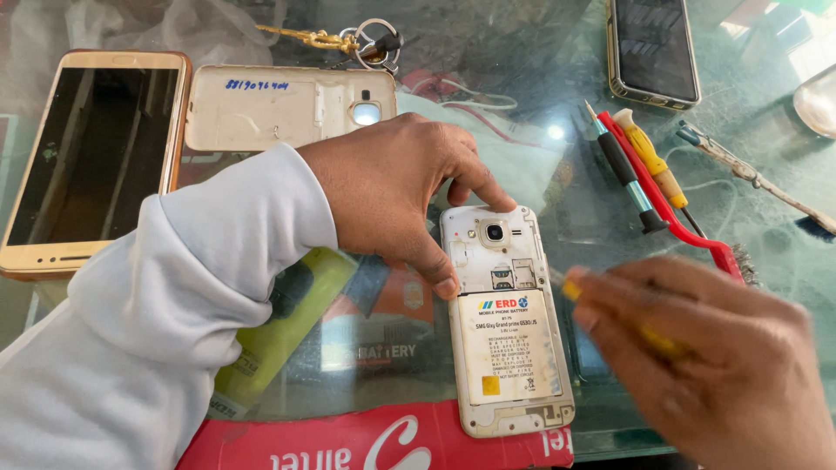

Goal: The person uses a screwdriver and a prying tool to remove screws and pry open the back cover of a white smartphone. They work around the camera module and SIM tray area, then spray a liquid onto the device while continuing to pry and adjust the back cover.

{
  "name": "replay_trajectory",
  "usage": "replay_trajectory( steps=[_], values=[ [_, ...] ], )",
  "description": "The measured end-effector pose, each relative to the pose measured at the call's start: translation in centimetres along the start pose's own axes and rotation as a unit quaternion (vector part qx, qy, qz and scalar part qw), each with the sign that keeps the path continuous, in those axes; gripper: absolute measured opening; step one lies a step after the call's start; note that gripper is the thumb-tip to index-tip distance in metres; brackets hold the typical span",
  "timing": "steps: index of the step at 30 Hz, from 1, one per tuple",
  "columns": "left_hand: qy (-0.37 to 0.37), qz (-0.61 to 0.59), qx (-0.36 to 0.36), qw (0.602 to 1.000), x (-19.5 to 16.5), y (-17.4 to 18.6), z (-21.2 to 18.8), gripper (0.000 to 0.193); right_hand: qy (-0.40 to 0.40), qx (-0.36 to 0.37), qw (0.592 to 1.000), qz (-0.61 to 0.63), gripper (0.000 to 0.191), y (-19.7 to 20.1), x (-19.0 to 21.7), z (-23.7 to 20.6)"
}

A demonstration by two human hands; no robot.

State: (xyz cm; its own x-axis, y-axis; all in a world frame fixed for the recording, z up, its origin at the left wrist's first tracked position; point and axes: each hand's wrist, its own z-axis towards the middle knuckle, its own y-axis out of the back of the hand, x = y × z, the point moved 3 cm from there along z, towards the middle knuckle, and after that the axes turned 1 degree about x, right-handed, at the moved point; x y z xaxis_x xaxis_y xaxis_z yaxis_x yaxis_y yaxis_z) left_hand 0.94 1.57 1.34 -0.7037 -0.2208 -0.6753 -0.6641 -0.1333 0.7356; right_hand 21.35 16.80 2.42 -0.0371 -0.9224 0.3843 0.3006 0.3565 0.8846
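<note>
A: What are the hands doing?

B: The left hand [396,196], in a white sleeve [165,313], pins a white phone [505,318] to the glass surface [540,87], thumb on the phone's left edge and a fingertip on its top edge. The phone lies face down with its back cover off, so the battery [509,345] and camera lens [495,232] show.

A: And the other hand?

B: The right hand [714,357] is blurred at lower right, closed around a thin yellow tool [570,289] whose end sits just beside the phone's right edge.

A: What else is around?

B: At upper left lies a gold phone [91,161] face up, with a loose back cover [287,106] beside it and a bunch of keys [353,41] above. A dark phone [653,48] sits at upper right. Between it and the right hand are two screwdrivers [631,170], a red-handled brush [688,226] and a small brush [758,181]. Printed cards and a red strip [374,439] show under the glass
</note>
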Motion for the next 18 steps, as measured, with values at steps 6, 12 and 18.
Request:
replay_trajectory(
  steps=[6, 12, 18],
  values=[
    [0.084, -0.034, 0.031, 0.995, -0.5, 0.1, -0.3, 0.085, 0.032, 0.032, 0.998, 0.038, 0.023, -0.2, 0.8, -0.1],
    [0.074, -0.049, 0.032, 0.996, -1.2, 0.4, -0.2, 0.084, 0.015, 0.013, 0.999, 0.036, 0.025, 0.0, 0.6, -0.4],
    [0.09, -0.045, 0.033, 0.994, -1.2, 0.4, -0.3, 0.085, 0.008, 0.038, 0.998, 0.055, 0.028, -0.4, -0.5, -1.0]
  ],
)
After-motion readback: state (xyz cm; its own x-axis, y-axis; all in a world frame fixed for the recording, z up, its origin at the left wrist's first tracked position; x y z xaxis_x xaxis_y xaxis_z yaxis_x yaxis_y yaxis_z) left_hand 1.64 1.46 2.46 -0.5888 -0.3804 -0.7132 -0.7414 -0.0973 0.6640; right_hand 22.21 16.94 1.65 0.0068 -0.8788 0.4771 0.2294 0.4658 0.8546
